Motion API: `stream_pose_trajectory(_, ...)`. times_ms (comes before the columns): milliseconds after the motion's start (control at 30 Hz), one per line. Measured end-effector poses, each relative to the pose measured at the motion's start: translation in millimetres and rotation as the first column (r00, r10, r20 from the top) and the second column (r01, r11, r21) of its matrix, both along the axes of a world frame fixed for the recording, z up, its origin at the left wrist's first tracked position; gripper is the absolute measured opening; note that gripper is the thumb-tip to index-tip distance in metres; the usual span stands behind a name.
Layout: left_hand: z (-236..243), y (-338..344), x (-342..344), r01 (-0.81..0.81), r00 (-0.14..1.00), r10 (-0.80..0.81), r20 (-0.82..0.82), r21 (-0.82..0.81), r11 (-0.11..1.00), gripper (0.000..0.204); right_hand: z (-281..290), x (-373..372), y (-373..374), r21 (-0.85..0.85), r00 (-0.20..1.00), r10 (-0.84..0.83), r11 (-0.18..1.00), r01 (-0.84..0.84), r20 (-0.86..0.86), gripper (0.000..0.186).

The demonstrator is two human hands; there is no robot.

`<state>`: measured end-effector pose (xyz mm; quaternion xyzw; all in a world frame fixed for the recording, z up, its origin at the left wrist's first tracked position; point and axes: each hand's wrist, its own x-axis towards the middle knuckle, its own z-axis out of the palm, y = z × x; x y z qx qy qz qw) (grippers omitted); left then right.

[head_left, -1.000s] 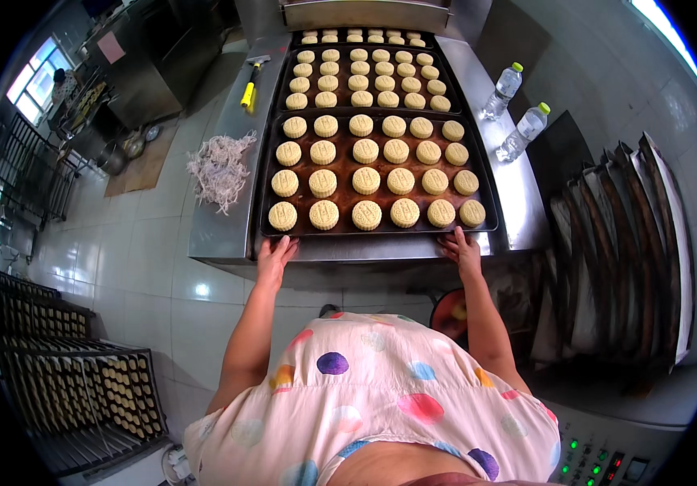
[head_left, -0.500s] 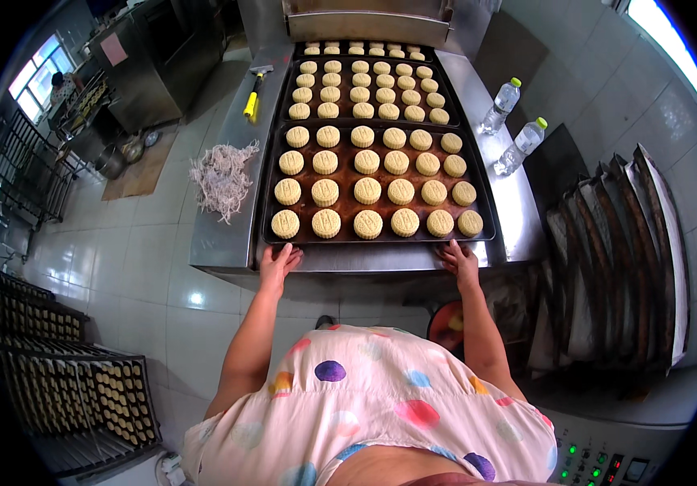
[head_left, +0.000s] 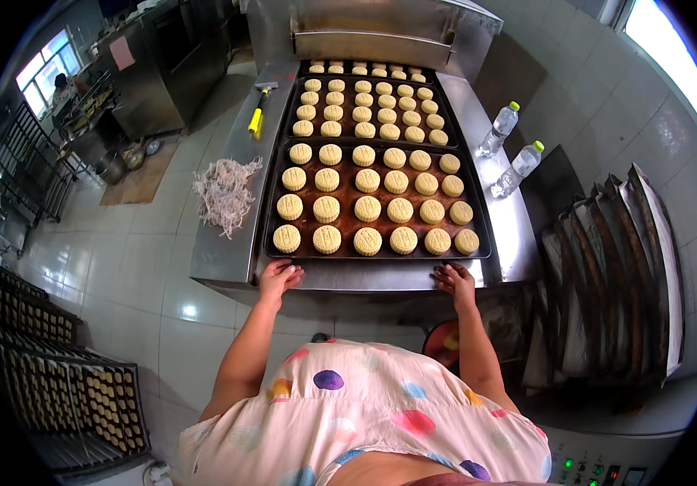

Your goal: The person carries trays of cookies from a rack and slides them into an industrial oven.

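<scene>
A dark baking tray (head_left: 364, 259) lies on the metal counter in front of me. It carries rows of pale yellow, round pastries (head_left: 367, 209) with fluted sides and stamped tops. My left hand (head_left: 279, 278) is at the tray's near left edge, fingers loosely apart and holding nothing. Near the right end of the same edge is my right hand (head_left: 455, 281), also with parted fingers and nothing in them. Whether the fingertips touch the rim is hard to tell. Beyond, a second tray (head_left: 381, 139) of similar pastries follows, and a third runs up to the metal oven opening (head_left: 373, 44).
Left on the counter (head_left: 235, 257) lie a pile of pale shreds (head_left: 225, 194) and a yellow-handled scraper (head_left: 257, 117). Two clear bottles (head_left: 518, 170) stand on the right. Dark trays (head_left: 616, 275) lean upright at the right wall. Racks of pastries (head_left: 113, 405) stand lower left.
The view has tilted, so the whole scene sits lower in the picture. My hands stay near the tray's front edge, with slightly more gap between fingertips and rim.
</scene>
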<state>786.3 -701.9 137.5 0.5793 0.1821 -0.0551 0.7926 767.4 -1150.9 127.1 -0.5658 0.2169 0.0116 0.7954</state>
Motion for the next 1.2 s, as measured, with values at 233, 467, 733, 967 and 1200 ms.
stream_pose_trajectory(233, -3, -2, -1, -0.018, 0.999, 0.020, -0.042, 0.034, 0.999, 0.024, 2, -5, 1, -0.001, 1.000, -0.007, 1.000, 0.007, 0.003, 0.026)
stream_pose_trajectory(467, -1, -3, -2, -0.035, 0.997, 0.038, -0.071, 0.044, 0.998, 0.020, 3, -8, 2, -0.008, 1.000, 0.004, 1.000, -0.004, -0.003, 0.026)
stream_pose_trajectory(733, 0, -5, -8, -0.043, 0.996, 0.046, -0.070, 0.047, 0.998, 0.019, 0, -12, 1, -0.019, 1.000, 0.004, 1.000, -0.004, -0.005, 0.026)
stream_pose_trajectory(967, -1, -4, -11, -0.028, 0.997, 0.031, -0.070, 0.050, 0.998, 0.019, -2, -15, 2, -0.020, 1.000, -0.002, 1.000, 0.002, 0.001, 0.025)
stream_pose_trajectory(1200, -3, -3, -14, -0.020, 0.998, 0.023, -0.061, 0.049, 0.999, 0.018, -2, -17, 3, -0.033, 1.000, 0.000, 0.999, 0.000, -0.007, 0.026)
